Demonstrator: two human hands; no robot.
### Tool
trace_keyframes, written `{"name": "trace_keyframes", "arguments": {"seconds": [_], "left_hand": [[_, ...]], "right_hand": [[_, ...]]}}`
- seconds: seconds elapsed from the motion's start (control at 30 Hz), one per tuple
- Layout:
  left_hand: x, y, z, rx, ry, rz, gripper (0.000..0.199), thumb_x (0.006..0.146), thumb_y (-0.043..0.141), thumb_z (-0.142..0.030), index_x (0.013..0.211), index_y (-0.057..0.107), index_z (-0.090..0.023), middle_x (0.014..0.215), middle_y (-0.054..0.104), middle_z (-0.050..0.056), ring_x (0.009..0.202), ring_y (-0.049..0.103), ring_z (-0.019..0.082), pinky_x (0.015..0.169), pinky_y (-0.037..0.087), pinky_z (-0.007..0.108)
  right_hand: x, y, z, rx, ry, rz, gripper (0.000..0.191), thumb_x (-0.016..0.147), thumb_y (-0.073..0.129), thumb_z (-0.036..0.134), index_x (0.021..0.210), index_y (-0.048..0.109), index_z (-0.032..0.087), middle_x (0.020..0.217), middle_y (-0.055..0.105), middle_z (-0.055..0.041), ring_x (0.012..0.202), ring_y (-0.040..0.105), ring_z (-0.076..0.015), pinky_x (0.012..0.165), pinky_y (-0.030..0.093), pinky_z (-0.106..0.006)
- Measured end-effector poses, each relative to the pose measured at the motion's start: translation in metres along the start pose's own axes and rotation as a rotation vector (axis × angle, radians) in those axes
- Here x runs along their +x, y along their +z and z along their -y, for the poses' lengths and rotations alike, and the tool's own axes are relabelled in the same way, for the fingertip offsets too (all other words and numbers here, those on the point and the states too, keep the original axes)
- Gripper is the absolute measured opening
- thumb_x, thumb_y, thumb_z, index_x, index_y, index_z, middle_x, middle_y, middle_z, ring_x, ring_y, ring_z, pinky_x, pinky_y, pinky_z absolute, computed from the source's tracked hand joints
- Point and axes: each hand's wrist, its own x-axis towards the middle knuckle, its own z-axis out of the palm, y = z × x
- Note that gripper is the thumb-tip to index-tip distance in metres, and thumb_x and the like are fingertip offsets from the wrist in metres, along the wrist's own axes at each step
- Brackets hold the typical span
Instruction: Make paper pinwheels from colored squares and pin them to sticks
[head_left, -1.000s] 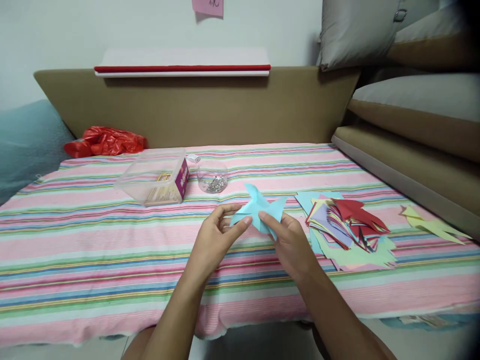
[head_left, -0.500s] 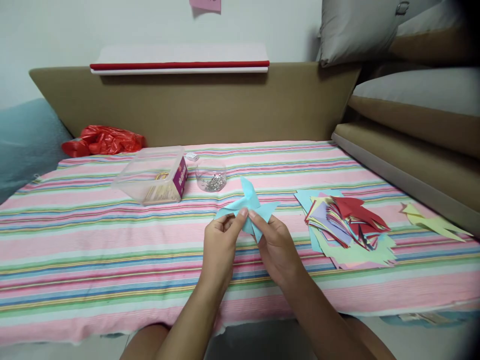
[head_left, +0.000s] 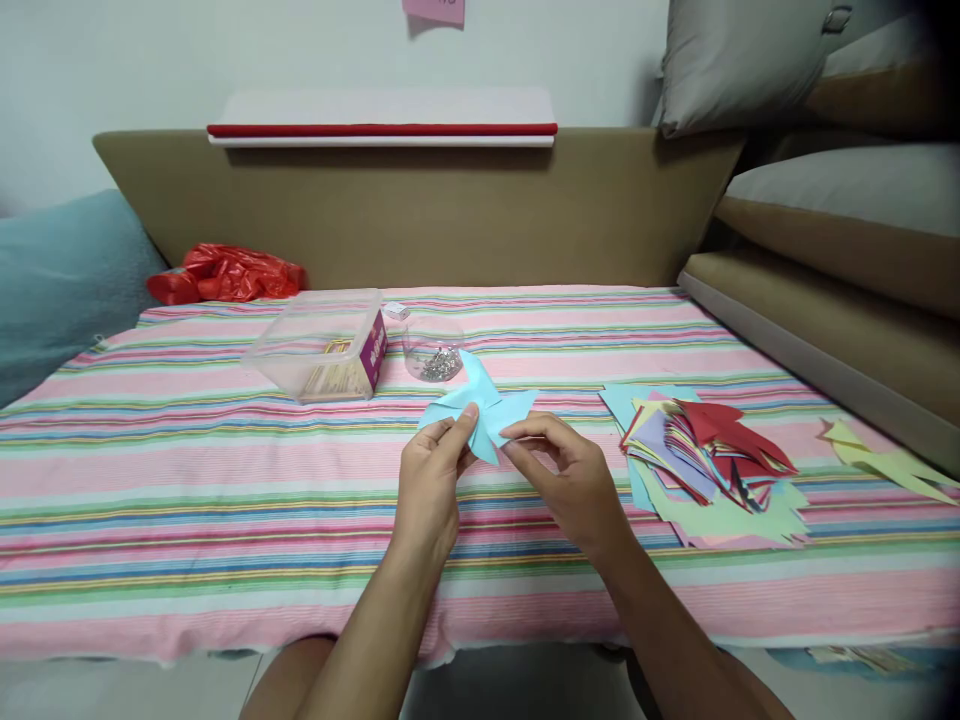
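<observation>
A light blue paper pinwheel (head_left: 487,397) with folded blades is held up over the striped cloth. My left hand (head_left: 439,465) pinches it near the centre, thumb on top and fingers behind. At its lower right, my right hand (head_left: 566,475) has thumb and forefinger close together by a blade's edge; whether they grip the paper I cannot tell for certain. Beyond the pinwheel stands a clear round tub (head_left: 435,352) of small metal pieces. Left of that tub is a clear plastic box (head_left: 315,350) with thin wooden sticks in it.
Coloured paper pieces (head_left: 705,460) lie piled at the right, with dark-handled scissors (head_left: 741,490) among them. Yellow paper strips (head_left: 877,460) lie farther right. A red plastic bag (head_left: 232,273) is at the back left. Stacked cushions (head_left: 847,210) border the right side.
My right thumb and fingers have moved off the pinwheel's centre to its lower right edge. The pinwheel has turned and opened out slightly in my left hand. The whole view has shifted a little.
</observation>
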Motion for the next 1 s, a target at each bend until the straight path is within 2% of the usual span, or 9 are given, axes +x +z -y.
{"name": "trace_keyframes", "arguments": {"seconds": [0.17,0.3,0.63,0.8,1.0], "left_hand": [[-0.0014,0.0001,0.0021,0.095,-0.001,0.035,0.031,0.067,0.090,-0.036,0.081,0.076,-0.012,0.079,0.072,0.005,0.072,0.062,0.013,0.070,0.053,0.023],[-0.0037,0.0011,0.0037,0.175,0.034,0.095,0.032,0.071,0.087,-0.039,0.086,0.078,-0.012,0.080,0.073,0.005,0.076,0.064,0.015,0.069,0.052,0.023],[-0.0067,0.0039,0.0069,0.252,0.083,0.120,0.024,0.074,0.085,-0.037,0.082,0.078,-0.015,0.079,0.073,0.004,0.073,0.061,0.013,0.066,0.048,0.021],[-0.0059,0.0017,0.0077,0.302,0.117,0.143,0.025,0.077,0.083,-0.039,0.080,0.077,-0.014,0.076,0.070,0.003,0.073,0.059,0.014,0.069,0.049,0.024],[-0.0053,0.0007,0.0088,0.369,0.163,0.159,0.026,0.078,0.081,-0.040,0.073,0.073,-0.016,0.070,0.064,0.001,0.075,0.060,0.016,0.073,0.048,0.026]], "right_hand": [[0.0021,0.0016,0.0020,0.144,0.093,-0.075,0.011,0.088,0.070,0.035,0.090,0.073,0.024,0.091,0.071,-0.0007,0.090,0.067,-0.0167,0.085,0.054,-0.030],[0.0032,0.0003,0.0012,0.168,0.157,-0.168,0.016,0.083,0.076,0.037,0.087,0.075,0.022,0.091,0.068,-0.0015,0.085,0.066,-0.0160,0.085,0.055,-0.031],[0.0030,0.0032,0.0005,0.192,0.138,-0.217,0.014,0.081,0.078,0.033,0.080,0.072,0.021,0.092,0.062,-0.0016,0.083,0.066,-0.0148,0.075,0.056,-0.027],[0.0018,0.0056,0.0019,0.169,0.133,-0.229,0.014,0.081,0.077,0.033,0.079,0.072,0.020,0.095,0.061,-0.0032,0.086,0.065,-0.0166,0.068,0.054,-0.026],[0.0017,0.0095,0.0037,0.137,0.143,-0.292,0.015,0.080,0.077,0.034,0.078,0.069,0.021,0.095,0.058,-0.0022,0.078,0.062,-0.0141,0.059,0.051,-0.025]]}}
